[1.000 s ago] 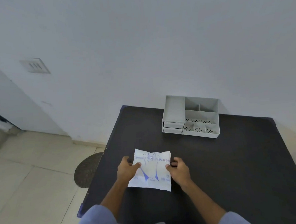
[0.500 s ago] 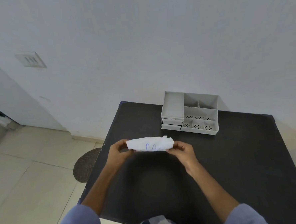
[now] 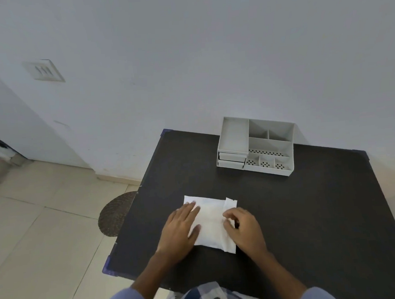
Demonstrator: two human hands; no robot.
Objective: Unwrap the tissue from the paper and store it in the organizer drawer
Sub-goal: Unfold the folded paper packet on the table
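Observation:
A white paper packet (image 3: 211, 224) lies flat on the black table (image 3: 299, 212), its plain side up, near the front left. My left hand (image 3: 182, 231) rests flat on its left half, fingers spread. My right hand (image 3: 244, 229) pinches the packet's right edge flap with curled fingers. The tissue inside is hidden by the paper. The grey organizer (image 3: 256, 145) stands at the back of the table against the wall, with two shut drawers (image 3: 232, 160) stacked at its front left.
The table's left edge and blue-taped corner (image 3: 109, 269) lie close to my left arm. A round brown mat (image 3: 116, 214) sits on the tiled floor to the left. A wall with a switch plate (image 3: 45, 70) rises behind the table.
The packet was lifted off the table, turned over in both hands, and now lies flat again with its printed side down. My left hand has flattened onto it; my right pinches its right edge.

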